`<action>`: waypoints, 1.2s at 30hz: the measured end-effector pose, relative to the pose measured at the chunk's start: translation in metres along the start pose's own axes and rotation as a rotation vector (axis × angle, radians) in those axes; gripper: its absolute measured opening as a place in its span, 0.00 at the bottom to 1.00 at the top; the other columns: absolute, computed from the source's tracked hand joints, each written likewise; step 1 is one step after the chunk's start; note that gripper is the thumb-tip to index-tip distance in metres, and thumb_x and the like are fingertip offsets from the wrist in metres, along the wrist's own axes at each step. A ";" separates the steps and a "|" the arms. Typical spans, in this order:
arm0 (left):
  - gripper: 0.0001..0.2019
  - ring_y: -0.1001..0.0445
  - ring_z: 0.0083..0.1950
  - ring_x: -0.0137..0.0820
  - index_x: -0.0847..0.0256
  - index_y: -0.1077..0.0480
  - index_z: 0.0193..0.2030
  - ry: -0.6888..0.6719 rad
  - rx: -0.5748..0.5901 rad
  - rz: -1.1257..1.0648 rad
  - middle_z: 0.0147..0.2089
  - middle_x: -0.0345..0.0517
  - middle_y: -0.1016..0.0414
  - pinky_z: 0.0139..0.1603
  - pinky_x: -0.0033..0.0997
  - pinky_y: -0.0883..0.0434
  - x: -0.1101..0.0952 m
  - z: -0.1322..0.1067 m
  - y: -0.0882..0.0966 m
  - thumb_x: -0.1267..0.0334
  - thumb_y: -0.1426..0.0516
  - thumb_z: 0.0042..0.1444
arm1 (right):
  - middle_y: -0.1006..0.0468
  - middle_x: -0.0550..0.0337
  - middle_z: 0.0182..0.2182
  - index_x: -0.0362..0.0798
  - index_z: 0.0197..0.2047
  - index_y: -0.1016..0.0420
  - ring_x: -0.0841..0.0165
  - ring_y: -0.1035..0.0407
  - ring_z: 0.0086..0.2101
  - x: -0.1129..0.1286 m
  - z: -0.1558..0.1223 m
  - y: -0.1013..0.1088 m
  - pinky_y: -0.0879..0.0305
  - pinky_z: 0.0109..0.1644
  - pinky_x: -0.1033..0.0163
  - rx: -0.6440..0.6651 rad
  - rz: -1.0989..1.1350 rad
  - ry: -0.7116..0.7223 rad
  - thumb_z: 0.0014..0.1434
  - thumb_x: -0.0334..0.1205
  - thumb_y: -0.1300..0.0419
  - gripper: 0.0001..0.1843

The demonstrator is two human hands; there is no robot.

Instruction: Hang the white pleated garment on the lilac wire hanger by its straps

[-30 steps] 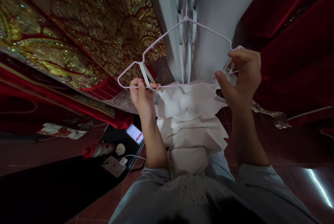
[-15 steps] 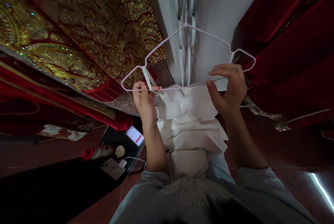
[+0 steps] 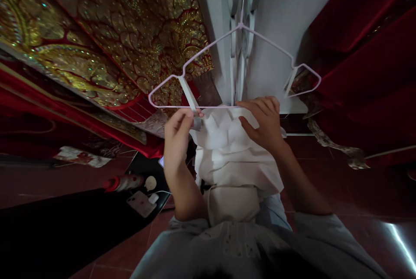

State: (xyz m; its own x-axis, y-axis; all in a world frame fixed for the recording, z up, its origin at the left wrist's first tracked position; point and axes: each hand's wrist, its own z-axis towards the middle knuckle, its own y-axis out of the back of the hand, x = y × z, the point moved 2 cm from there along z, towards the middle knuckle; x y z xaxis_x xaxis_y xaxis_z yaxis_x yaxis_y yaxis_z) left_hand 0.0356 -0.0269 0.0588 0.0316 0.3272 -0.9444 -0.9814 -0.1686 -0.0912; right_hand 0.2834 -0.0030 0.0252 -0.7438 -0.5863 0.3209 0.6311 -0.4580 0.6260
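A thin pale wire hanger (image 3: pixel 260 38) hangs in front of me by its hook, with white ribbon straps looped over both of its ends. A white ruffled garment (image 3: pixel 234 153) hangs below it against my body. My left hand (image 3: pixel 177 140) pinches the left strap (image 3: pixel 190 97) just under the hanger's bottom bar. My right hand (image 3: pixel 264 123) lies on the top of the white garment near the bar's middle, fingers curled onto the cloth. The right strap (image 3: pixel 290 83) hangs free.
A gold-embroidered red fabric (image 3: pixel 107 40) fills the upper left. Dark red velvet cloth (image 3: pixel 367 62) hangs on the right. A white pillar (image 3: pixel 279 6) stands behind the hanger. At lower left a black surface (image 3: pixel 81 222) carries a phone with charger (image 3: pixel 142 203) and a red-tipped tool (image 3: pixel 121 182).
My right hand let go of the hanger's right end and moved left and down onto the garment's top. My left hand kept hold of the left strap.
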 end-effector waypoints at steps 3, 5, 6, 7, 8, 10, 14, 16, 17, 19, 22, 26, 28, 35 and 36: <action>0.21 0.41 0.25 0.27 0.56 0.13 0.43 0.063 0.130 -0.218 0.41 0.49 0.16 0.21 0.30 0.41 -0.029 0.010 0.008 0.38 0.28 0.61 | 0.13 0.56 0.52 0.61 0.63 0.19 0.55 0.23 0.54 -0.006 -0.002 0.002 0.38 0.75 0.38 -0.016 0.016 0.008 0.74 0.45 0.41 0.18; 0.21 0.39 0.25 0.26 0.53 0.14 0.51 0.040 0.085 -0.315 0.49 0.49 0.14 0.20 0.30 0.43 -0.037 0.021 0.016 0.38 0.33 0.67 | 0.13 0.56 0.53 0.61 0.64 0.20 0.55 0.23 0.55 -0.008 -0.004 0.004 0.38 0.75 0.38 -0.009 0.027 0.015 0.74 0.45 0.41 0.18; 0.19 0.35 0.27 0.26 0.52 0.15 0.53 0.005 0.012 -0.333 0.54 0.49 0.14 0.20 0.30 0.42 -0.036 0.027 0.021 0.40 0.38 0.73 | 0.13 0.56 0.54 0.61 0.65 0.20 0.55 0.23 0.55 -0.009 -0.004 0.005 0.38 0.75 0.38 -0.008 0.028 0.022 0.74 0.45 0.41 0.19; 0.18 0.31 0.29 0.26 0.51 0.16 0.55 -0.043 -0.093 -0.343 0.58 0.48 0.14 0.21 0.30 0.41 -0.032 0.032 0.025 0.45 0.43 0.79 | 0.13 0.56 0.54 0.60 0.65 0.21 0.55 0.22 0.56 -0.010 -0.004 0.006 0.37 0.75 0.38 -0.009 0.027 0.031 0.74 0.45 0.40 0.19; 0.16 0.29 0.31 0.25 0.50 0.17 0.56 -0.092 -0.220 -0.351 0.62 0.47 0.15 0.21 0.28 0.42 -0.025 0.035 0.029 0.50 0.46 0.82 | 0.13 0.56 0.55 0.60 0.66 0.21 0.55 0.22 0.56 -0.011 -0.004 0.007 0.37 0.75 0.38 -0.010 0.024 0.041 0.74 0.45 0.40 0.20; 0.14 0.28 0.30 0.21 0.50 0.17 0.54 -0.152 -0.445 -0.359 0.63 0.42 0.15 0.22 0.25 0.46 -0.005 0.037 0.032 0.61 0.46 0.82 | 0.13 0.56 0.56 0.60 0.67 0.22 0.55 0.22 0.57 -0.011 -0.004 0.007 0.37 0.75 0.38 -0.003 0.018 0.047 0.74 0.44 0.40 0.20; 0.09 0.35 0.25 0.21 0.57 0.15 0.48 -0.021 -0.374 -0.279 0.51 0.49 0.11 0.21 0.23 0.50 0.026 0.026 0.008 0.56 0.35 0.72 | 0.14 0.56 0.59 0.62 0.69 0.23 0.54 0.22 0.59 -0.008 -0.003 0.008 0.37 0.76 0.36 0.040 0.029 0.025 0.73 0.43 0.39 0.23; 0.16 0.36 0.25 0.24 0.59 0.17 0.43 0.003 -0.251 -0.285 0.46 0.53 0.11 0.20 0.25 0.48 0.029 0.019 -0.010 0.47 0.34 0.70 | 0.14 0.57 0.61 0.64 0.71 0.24 0.54 0.22 0.61 -0.004 -0.004 0.011 0.35 0.76 0.36 0.035 0.068 0.065 0.73 0.42 0.39 0.25; 0.18 0.35 0.24 0.25 0.59 0.19 0.41 -0.011 -0.227 -0.297 0.44 0.53 0.12 0.21 0.26 0.46 0.027 0.017 -0.019 0.45 0.33 0.69 | 0.14 0.57 0.62 0.65 0.70 0.24 0.54 0.22 0.62 -0.002 -0.005 0.013 0.34 0.76 0.36 0.016 0.101 0.092 0.73 0.41 0.39 0.25; 0.20 0.35 0.23 0.26 0.58 0.25 0.38 -0.046 -0.230 -0.327 0.40 0.51 0.13 0.21 0.27 0.44 0.023 0.016 -0.030 0.43 0.33 0.70 | 0.14 0.56 0.61 0.65 0.67 0.21 0.54 0.21 0.63 -0.004 -0.007 0.020 0.29 0.72 0.37 -0.097 0.161 0.095 0.73 0.40 0.39 0.22; 0.21 0.37 0.22 0.25 0.57 0.30 0.35 -0.035 -0.221 -0.356 0.37 0.47 0.15 0.21 0.26 0.43 0.021 0.018 -0.038 0.44 0.33 0.70 | 0.15 0.53 0.56 0.62 0.63 0.18 0.56 0.19 0.52 -0.022 -0.011 0.033 0.20 0.55 0.45 -0.428 0.207 -0.101 0.72 0.45 0.36 0.18; 0.21 0.37 0.22 0.24 0.57 0.30 0.35 -0.020 -0.188 -0.369 0.37 0.46 0.15 0.21 0.25 0.42 0.027 0.017 -0.038 0.44 0.31 0.68 | 0.17 0.59 0.41 0.57 0.53 0.14 0.70 0.33 0.28 -0.049 -0.005 0.042 0.29 0.34 0.58 -0.355 0.433 -0.402 0.67 0.57 0.31 0.18; 0.21 0.36 0.22 0.24 0.58 0.30 0.36 -0.043 -0.197 -0.379 0.36 0.45 0.16 0.22 0.25 0.41 0.029 0.017 -0.038 0.45 0.31 0.68 | 0.21 0.62 0.31 0.56 0.45 0.13 0.73 0.42 0.23 -0.051 0.003 0.048 0.38 0.27 0.61 -0.243 0.547 -0.468 0.66 0.59 0.30 0.16; 0.21 0.38 0.21 0.24 0.58 0.32 0.33 0.023 -0.201 -0.333 0.34 0.45 0.16 0.21 0.25 0.40 0.026 0.019 -0.033 0.49 0.33 0.73 | 0.15 0.57 0.61 0.66 0.61 0.13 0.75 0.38 0.23 -0.068 0.032 0.064 0.46 0.19 0.62 -0.421 0.699 -0.351 0.58 0.50 0.27 0.27; 0.21 0.38 0.21 0.23 0.58 0.31 0.34 0.025 -0.190 -0.338 0.34 0.45 0.16 0.21 0.25 0.40 0.026 0.019 -0.032 0.49 0.32 0.72 | 0.15 0.57 0.61 0.66 0.61 0.14 0.75 0.38 0.23 -0.078 0.029 0.064 0.46 0.18 0.63 -0.548 0.682 -0.322 0.58 0.49 0.28 0.27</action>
State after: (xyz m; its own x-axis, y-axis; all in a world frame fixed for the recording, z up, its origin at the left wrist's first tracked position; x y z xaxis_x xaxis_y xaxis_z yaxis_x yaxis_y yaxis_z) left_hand 0.0645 0.0049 0.0435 0.3546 0.3712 -0.8582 -0.8624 -0.2247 -0.4536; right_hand 0.3754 0.0334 0.0608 -0.1478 -0.6690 0.7285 0.9088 -0.3824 -0.1668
